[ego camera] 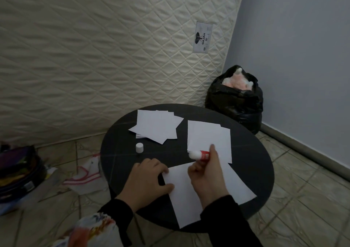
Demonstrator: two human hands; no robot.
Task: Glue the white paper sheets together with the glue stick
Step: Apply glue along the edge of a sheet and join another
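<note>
Your right hand [207, 173] grips the uncapped glue stick [199, 155] above the near paper sheet [181, 195]; your left hand [149, 180] presses its edge with relaxed fingers.

A quilted cream mattress [106, 57] stood on edge against the wall, a label [202, 37] reading GAJAH sewn to its face; beside it, in the corner, sat a black plastic bag [234, 102], open at the top with something pale pink showing; the round dark table [121, 152] stood on a tiled floor [303, 199]; at the left lay a dark multicoloured pouch [19, 167] and a white cloth with pink edging [85, 174].
</note>
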